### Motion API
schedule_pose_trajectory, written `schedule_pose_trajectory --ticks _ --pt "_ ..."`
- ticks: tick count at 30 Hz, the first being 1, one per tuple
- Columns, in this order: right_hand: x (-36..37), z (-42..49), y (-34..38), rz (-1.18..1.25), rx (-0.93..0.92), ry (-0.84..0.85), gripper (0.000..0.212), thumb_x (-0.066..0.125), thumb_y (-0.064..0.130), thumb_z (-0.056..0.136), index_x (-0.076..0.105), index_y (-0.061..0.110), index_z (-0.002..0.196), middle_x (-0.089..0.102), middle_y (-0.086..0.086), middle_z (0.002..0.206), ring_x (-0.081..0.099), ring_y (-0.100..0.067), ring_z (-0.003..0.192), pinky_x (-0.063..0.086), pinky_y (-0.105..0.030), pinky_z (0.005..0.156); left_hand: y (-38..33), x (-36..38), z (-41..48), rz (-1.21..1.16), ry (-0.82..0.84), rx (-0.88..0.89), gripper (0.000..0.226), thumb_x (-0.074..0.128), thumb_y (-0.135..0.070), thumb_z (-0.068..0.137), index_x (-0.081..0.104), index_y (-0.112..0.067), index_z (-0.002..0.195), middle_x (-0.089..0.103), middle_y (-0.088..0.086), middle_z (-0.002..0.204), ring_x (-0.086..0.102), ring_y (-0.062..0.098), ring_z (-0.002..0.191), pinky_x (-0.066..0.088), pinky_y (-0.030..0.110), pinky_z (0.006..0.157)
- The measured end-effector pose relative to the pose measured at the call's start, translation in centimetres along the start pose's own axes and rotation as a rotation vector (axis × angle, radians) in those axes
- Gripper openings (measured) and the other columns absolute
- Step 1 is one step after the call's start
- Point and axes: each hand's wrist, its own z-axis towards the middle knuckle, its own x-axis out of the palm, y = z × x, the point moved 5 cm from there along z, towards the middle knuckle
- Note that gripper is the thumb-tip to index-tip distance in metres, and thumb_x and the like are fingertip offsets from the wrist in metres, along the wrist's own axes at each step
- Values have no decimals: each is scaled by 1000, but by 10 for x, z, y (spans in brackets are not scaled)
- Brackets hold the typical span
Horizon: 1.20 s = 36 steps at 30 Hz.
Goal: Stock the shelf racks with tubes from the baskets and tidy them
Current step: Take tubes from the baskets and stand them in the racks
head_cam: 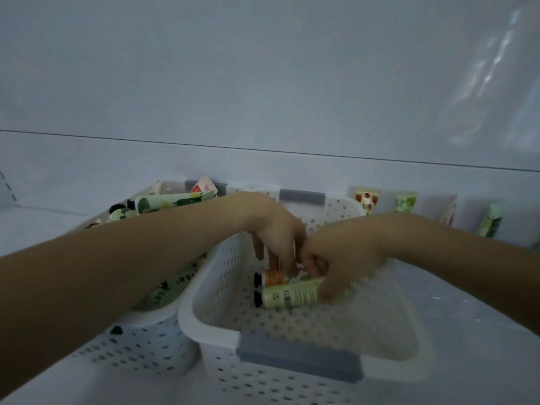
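Reaching down into a white perforated basket (210,311) with grey handles, both hands meet over its far end. The right hand (336,258) is curled around the tail end of a pale green tube (289,295) with a black cap, which lies on its side on the basket floor, cap pointing away from the palm toward the basket's left wall. The left hand (277,232) hangs fingers-down just beside the right, its fingertips touching an orange tube (273,277) that lies directly behind the green one, also black-capped; whether those fingers have closed on it cannot be told, since the hands overlap there. Only these two tubes show in this basket, and the rest of its floor is bare.

Under the left forearm sits a second perforated basket (140,343), touching the first along its side. It is heaped with tubes, mostly green-patterned, and a long green tube with a leaf print (175,201) lies across the top of the heap beyond the left wrist. The forearm hides much of the pile, so its count cannot be told.

Beyond the right wrist, against the pale back wall, clear shelf racks (423,206) hold four tubes standing upright in separate slots: one strawberry-printed (367,201), one green (405,203), one partly hidden behind a divider (448,216), and one green at the far end (491,220).
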Motion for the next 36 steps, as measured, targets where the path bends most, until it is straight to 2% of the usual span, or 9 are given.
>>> schedule_pose_trajectory --ticks 3,5,11,15,20,23,28,34,36 --pt "-20 -11 -13 116 -7 -170 19 71 36 75 56 26 83 53 12 75 48 -3 61 40 -10 48 4 -3 0 -1 -68 -38 34 56 -14 90 50 -8 123 63 8 113 63 13 89 53 26 78" --pt "-33 -22 -22 270 -64 -266 18 74 37 73 59 29 82 64 10 81 58 -5 68 47 -17 59 6 -3 -2 -6 -73 -62 36 52 -15 92 49 -8 128 61 8 118 64 15 96 53 30 84" --pt "-39 -56 -51 971 -195 -454 22 73 15 67 68 10 88 71 -2 90 67 -11 86 55 -23 80 -2 1 -2 -19 -38 -18 46 60 -41 86 53 -15 124 57 -3 110 58 5 89 53 22 71" --pt "-28 -70 -62 1694 -308 -636 25 63 15 65 70 12 89 70 -2 84 69 -14 79 57 -29 76 -3 6 -2 122 -26 -15 45 64 -36 84 56 -12 121 58 -5 98 55 4 79 48 18 63" --pt "-8 -75 -66 2150 -383 -760 40 46 11 77 51 -1 115 69 -9 89 63 -16 62 56 -26 61 -6 -15 -18 22 -154 7 35 60 -27 89 53 -7 116 57 6 104 58 11 79 52 19 64" --pt "3 -79 -69 2246 -317 -821 30 34 14 90 50 -4 108 63 -16 93 56 -19 53 51 -22 51 -16 -41 -38 -115 -371 37 27 64 -28 86 56 -6 99 61 7 89 60 10 68 54 19 56" --pt "9 -96 -77 2192 -263 -983 17 54 16 90 52 0 96 62 -13 60 60 -18 49 53 -23 49 -40 -60 -59 -432 -647 140 23 67 -26 83 58 -5 86 65 13 87 66 17 68 57 24 58" --pt "18 -134 -99 2009 -215 -1089 15 48 17 94 57 6 92 61 -5 81 57 -14 67 55 -25 58 -94 -67 -68 -596 -919 223 18 64 -16 85 51 -9 75 61 10 84 61 15 70 55 21 59" --pt "25 -153 -112 1884 -162 -1123 14 49 19 94 60 11 92 63 -1 82 56 -12 67 51 -22 56 -119 -67 -64 -629 -944 243 15 61 -15 88 53 -9 77 61 13 91 61 19 76 56 26 68"
